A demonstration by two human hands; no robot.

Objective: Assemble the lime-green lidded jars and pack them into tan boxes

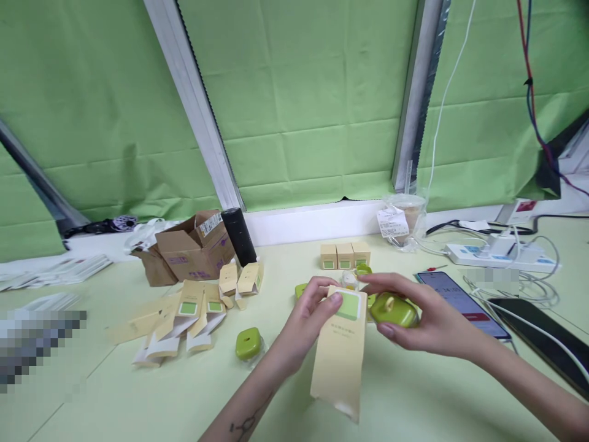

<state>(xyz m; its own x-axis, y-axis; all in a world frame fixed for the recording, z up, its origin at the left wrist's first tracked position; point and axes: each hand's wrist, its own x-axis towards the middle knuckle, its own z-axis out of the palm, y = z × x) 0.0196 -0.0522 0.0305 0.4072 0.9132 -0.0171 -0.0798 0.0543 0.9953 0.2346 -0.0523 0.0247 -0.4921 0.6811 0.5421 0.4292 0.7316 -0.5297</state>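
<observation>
On my remote feed, lower centre, the left hand has its grip clamped on a tan carton with a green panel; right of centre, the right hand grips a glossy olive-green, rounded-square gadget with a yellowish loop.

Fingers partly cover the green case; print on the carton is unreadably small.

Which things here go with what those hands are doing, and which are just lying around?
Seem part of the job:
yellow box in the left hand
green gadget in the right hand
row of three boxes
loose cartons

Probably just lying about:
phone
power strip
black cylinder
bagged cup
</observation>
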